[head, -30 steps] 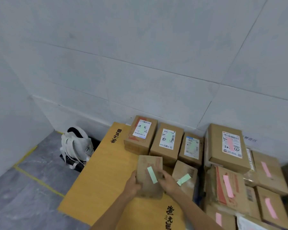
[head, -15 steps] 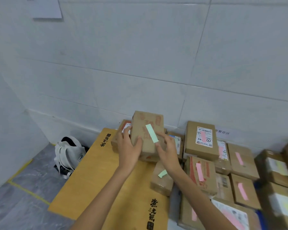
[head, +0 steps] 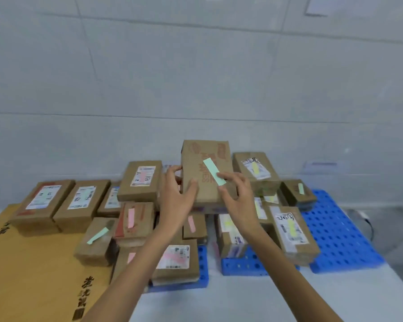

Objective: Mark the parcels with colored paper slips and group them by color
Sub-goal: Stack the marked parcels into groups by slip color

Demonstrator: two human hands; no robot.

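A brown parcel [head: 200, 182] with a pale green slip [head: 214, 171] stuck across its face hangs tilted above the middle of the pile. My left hand [head: 176, 198] grips its left edge, thumb on the front. My right hand [head: 236, 198] holds the lower right corner, one fingertip on the slip's end. Green-slip parcels [head: 82, 202] lie at the left on a yellow board [head: 21, 263]. Pink-slip parcels [head: 133, 219] fill the middle. Yellow-slip parcels [head: 291, 231] lie at the right.
Blue perforated pallets [head: 335, 228] carry the right-hand parcels. One small green-slip parcel [head: 298, 191] sits at the far right of the pile. A grey tiled wall [head: 196, 77] stands close behind, with pale floor in front of the pallets.
Both hands lifted the green-slip parcel off the yellow board and carried it up and to the right, over the pile. My view swung right, and the white bag has left the frame.
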